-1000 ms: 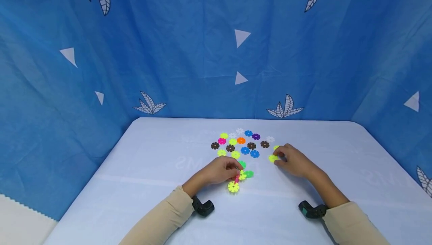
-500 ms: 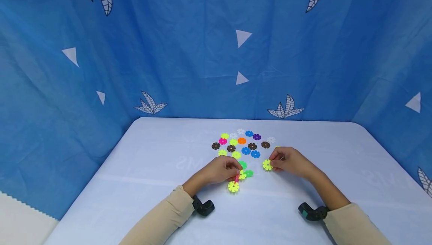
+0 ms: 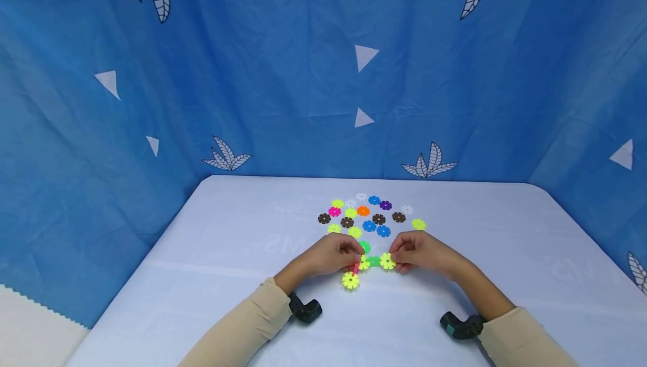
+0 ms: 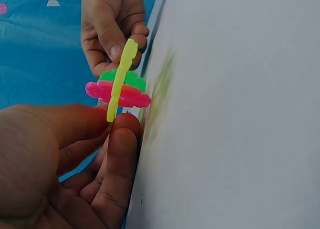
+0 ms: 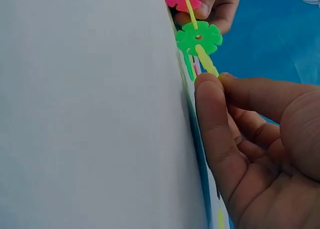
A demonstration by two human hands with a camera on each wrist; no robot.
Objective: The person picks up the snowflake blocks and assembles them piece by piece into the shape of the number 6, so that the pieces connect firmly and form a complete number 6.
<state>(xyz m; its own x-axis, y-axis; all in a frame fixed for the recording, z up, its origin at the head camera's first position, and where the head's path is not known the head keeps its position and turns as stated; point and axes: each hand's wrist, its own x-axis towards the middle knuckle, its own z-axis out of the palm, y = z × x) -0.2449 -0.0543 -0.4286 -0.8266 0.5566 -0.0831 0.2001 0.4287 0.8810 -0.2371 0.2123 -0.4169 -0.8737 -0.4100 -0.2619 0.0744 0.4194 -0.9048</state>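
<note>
My left hand (image 3: 336,254) pinches a small chain of joined plastic snowflake discs just above the table. A pink disc (image 4: 132,96) stands in this chain, with a yellow disc (image 3: 350,281) slotted on at the near side. Between the pink disc and a green disc (image 5: 212,38) runs another yellow disc (image 5: 191,13), seen edge-on. My right hand (image 3: 422,252) grips a loose yellow disc (image 3: 387,261) between thumb and fingertips. In the right wrist view its edge meets the green disc's rim. My left fingertips hide part of the chain.
Behind the hands, several loose discs lie flat on the white table (image 3: 253,209), among them an orange disc (image 3: 363,211) and a purple disc (image 3: 386,205). A lone yellow disc (image 3: 418,224) lies beyond my right hand. A blue curtain (image 3: 283,75) surrounds the table.
My right hand has picked up a yellow disc from the right and brought it left and nearer, up against the green disc. My left hand has stayed in place with the chain.
</note>
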